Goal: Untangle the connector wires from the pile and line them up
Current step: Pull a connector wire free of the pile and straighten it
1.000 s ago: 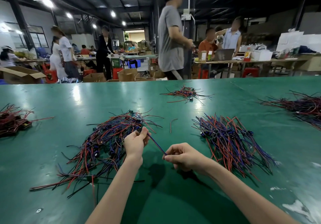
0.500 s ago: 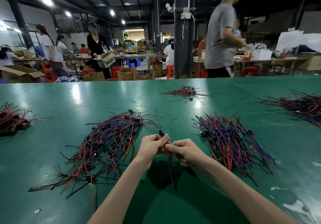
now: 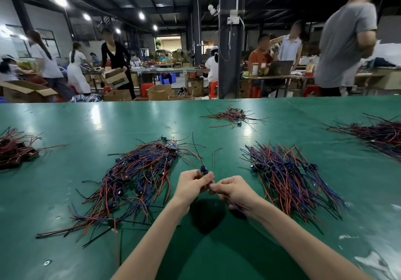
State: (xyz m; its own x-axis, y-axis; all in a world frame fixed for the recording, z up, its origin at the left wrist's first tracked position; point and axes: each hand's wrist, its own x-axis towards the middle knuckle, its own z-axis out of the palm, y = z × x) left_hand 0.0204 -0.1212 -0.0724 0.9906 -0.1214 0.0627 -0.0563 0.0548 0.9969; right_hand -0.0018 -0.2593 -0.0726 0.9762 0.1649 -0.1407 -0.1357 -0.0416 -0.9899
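A tangled pile of red, blue and black connector wires (image 3: 134, 177) lies on the green table (image 3: 65, 127) to the left of my hands. A straighter, lined-up bundle (image 3: 288, 177) lies to the right. Between the two, my left hand (image 3: 191, 185) pinches one connector wire (image 3: 203, 169) just below its small blue connector, which sticks up above the fingers. My right hand (image 3: 234, 189) pinches the same wire's blue strands, which trail back under my right wrist. The fingertips of both hands almost touch.
A small wire heap (image 3: 232, 117) lies at the table's far middle, a dark heap (image 3: 377, 134) at the far right, another (image 3: 15, 149) at the left edge. A single loose red wire (image 3: 214, 155) lies beyond my hands. People, cardboard boxes and a pillar (image 3: 230, 41) stand behind the table.
My left hand drew one wire out of the tangled pile and came right to meet my right hand. Both now hold it close together, connector end up.
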